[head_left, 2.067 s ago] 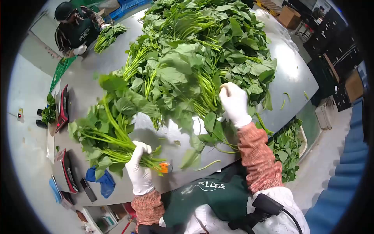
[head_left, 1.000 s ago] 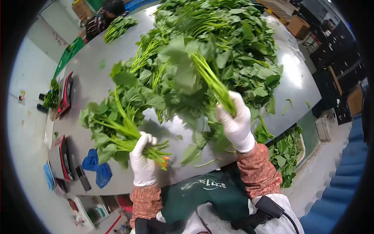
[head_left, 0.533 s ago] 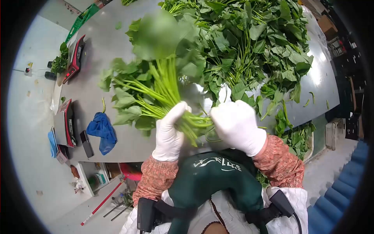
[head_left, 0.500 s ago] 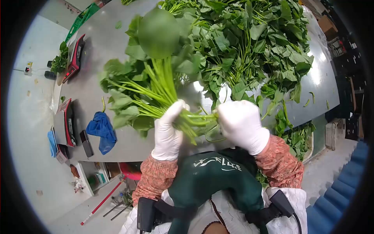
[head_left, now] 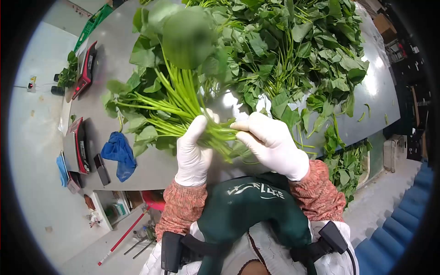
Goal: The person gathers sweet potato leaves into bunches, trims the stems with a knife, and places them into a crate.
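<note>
Head view, left hand [head_left: 193, 153] closed round stems [head_left: 176, 103], right hand [head_left: 277, 144] pinching their ends

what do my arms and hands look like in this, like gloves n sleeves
The left hand and right hand each wear a thin, close-fitting white glove that covers the fingers and reaches the wrist. Both forearms have knitted-looking sleeves in mottled orange-pink, bunched into folds. No printed marking shows on either glove.
</note>
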Tool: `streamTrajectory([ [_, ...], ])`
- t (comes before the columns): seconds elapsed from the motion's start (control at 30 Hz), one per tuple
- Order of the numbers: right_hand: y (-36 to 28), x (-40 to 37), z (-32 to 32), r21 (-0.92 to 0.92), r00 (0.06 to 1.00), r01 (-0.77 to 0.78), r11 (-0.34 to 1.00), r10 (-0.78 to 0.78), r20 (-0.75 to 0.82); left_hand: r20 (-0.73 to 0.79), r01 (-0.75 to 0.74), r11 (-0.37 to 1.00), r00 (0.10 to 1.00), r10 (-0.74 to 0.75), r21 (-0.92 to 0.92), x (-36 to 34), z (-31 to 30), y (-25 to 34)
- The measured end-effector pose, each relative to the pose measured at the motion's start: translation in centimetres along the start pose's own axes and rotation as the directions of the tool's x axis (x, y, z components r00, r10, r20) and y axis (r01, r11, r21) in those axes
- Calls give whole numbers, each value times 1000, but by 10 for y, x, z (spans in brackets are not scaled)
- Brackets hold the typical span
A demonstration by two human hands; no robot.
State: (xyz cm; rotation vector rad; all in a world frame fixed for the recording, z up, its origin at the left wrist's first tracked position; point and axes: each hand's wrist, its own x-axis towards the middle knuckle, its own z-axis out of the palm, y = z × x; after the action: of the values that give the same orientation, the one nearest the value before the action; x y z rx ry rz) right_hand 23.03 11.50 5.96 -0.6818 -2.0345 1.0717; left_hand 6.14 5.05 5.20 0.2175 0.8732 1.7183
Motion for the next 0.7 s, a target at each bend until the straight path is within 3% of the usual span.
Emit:
streamTrajectory([
  [0.17, 5, 9, 7, 248, 991, -112, 962, 91, 96, 242, 2, 1000, 970, -3, 5, -3, -17, -3],
  [0.2, 3, 7, 9, 345, 972, -226, 911, 187, 143, 250, 34, 999, 968, -31, -7, -4, -17, -2],
  [0.3, 6, 3, 10, 322, 950, -296, 899, 240, 201, 294, 60, 998, 954, -60, 9, -2, -20, -7],
  [0.4, 1, 1, 7, 480, 854, -519, 707, 403, 329, 253, 63, 995, 964, -80, 75, -9, -7, -4],
  [0.47, 14, -5, 19, 550, 892, -450, 703, 327, 313, 207, 22, 992, 977, -48, 126, -11, -4, -2],
  [0.53, 19, -4, 19, 474, 937, -346, 809, 277, 211, 171, -9, 976, 985, -29, 217, -8, -11, 2],
  [0.57, 22, -1, 12, 268, 966, -257, 928, 236, 107, 87, -14, 967, 996, -8, 256, -10, -5, 9],
  [0.6, 27, 3, 2, 36, 985, -170, 985, 169, 17, 135, -90, 969, 989, 60, 232, -10, -10, 16],
  [0.63, 37, 5, -5, -13, 973, -198, 980, 195, -120, 154, -173, 950, 979, 137, 259, -10, -14, 25],
  [0.67, 43, 9, -18, 120, 898, -392, 912, 408, -167, 175, -258, 924, 961, 215, 281, -11, -15, 35],
  [0.7, 71, 8, -25, 109, 854, -405, 908, 418, -309, 135, -277, 926, 959, 249, 258, -15, -12, 45],
])
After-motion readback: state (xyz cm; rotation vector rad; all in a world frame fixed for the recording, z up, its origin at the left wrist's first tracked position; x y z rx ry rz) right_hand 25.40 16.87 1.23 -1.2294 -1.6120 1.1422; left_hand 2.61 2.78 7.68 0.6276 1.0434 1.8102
